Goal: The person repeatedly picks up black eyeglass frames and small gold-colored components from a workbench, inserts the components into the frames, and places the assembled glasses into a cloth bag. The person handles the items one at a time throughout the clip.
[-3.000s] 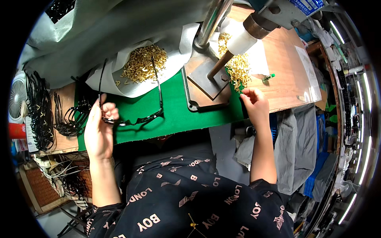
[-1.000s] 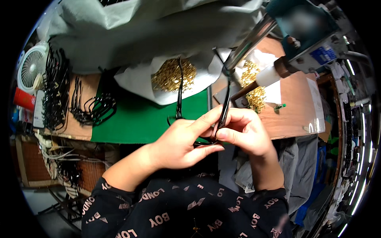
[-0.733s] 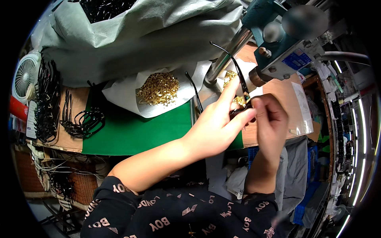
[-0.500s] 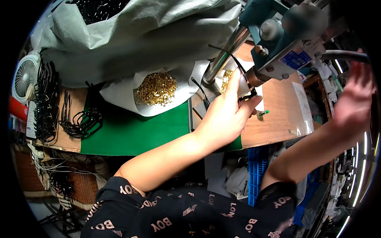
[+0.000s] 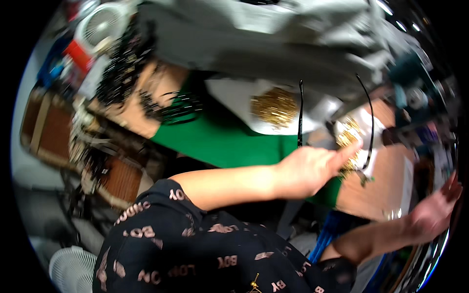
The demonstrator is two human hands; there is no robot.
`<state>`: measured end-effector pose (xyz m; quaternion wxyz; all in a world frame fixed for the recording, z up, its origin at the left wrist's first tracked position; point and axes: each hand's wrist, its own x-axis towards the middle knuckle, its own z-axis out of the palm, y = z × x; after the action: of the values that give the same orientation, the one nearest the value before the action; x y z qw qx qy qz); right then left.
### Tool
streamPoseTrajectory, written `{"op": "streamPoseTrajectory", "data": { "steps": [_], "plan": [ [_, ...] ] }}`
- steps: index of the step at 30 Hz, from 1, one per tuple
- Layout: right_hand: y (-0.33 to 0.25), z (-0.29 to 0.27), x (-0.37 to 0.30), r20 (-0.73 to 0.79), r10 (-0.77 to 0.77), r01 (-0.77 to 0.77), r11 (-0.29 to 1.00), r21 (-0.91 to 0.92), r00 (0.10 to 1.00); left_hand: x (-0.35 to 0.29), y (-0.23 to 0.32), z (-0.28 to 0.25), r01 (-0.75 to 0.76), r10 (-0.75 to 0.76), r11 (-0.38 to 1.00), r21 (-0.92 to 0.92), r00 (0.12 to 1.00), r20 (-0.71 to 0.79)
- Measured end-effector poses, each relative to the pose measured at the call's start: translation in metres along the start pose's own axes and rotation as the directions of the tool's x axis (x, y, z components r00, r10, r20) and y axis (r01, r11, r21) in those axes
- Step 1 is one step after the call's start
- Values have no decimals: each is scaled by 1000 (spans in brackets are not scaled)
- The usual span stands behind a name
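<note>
My left hand [image 5: 310, 168] is closed on a black eyeglass frame [image 5: 371, 128], held over the front of the bench. The frame's two thin temples point up and away, one on either side of the fingers; its front is mostly hidden by the hand. Behind it lies a heap of small gold-coloured metal parts [image 5: 346, 128] on white sheeting. Far to the right, my right hand [image 5: 435, 212] is raised at the rim of the view, below the teal bench machine [image 5: 413, 80]. Motion smears its fingers, and anything in them is not discernible.
A larger heap of gold parts [image 5: 274, 108] lies on a white sheet over the green mat [image 5: 224, 146]. Black eyeglass frames [image 5: 181, 107] rest at the left, beside a dense black stack [image 5: 124, 66]. A white fan [image 5: 102, 27] and grey sheeting [image 5: 234, 53] stand behind.
The view has swung, so the bench appears shifted right and tilted. My left hand has brought the eyeglass frame away from the machine's head. My right hand is lower, and the picture is blurrier.
</note>
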<state>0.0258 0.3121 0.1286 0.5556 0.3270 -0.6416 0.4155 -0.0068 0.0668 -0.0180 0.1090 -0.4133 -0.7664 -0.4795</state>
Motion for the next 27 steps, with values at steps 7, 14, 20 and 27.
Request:
{"op": "streamPoseTrajectory", "data": {
  "steps": [7,14,20,27],
  "plan": [
    [-1,35,-150,-17,670,-658,724,-207,742,-132,29,-97,599,-549,764,240,799,-246],
    [-10,63,-149,44,691,-690,723,-32,722,-137,-13,-156,744,-629,587,319,667,-399],
    [-53,103,-148,-6,718,-716,695,70,696,-163,-90,-182,446,-284,373,814,890,-357],
    [-66,206,-134,872,388,-626,769,-127,299,-174,-69,-199,445,-464,642,625,874,-146]
  ]
}}
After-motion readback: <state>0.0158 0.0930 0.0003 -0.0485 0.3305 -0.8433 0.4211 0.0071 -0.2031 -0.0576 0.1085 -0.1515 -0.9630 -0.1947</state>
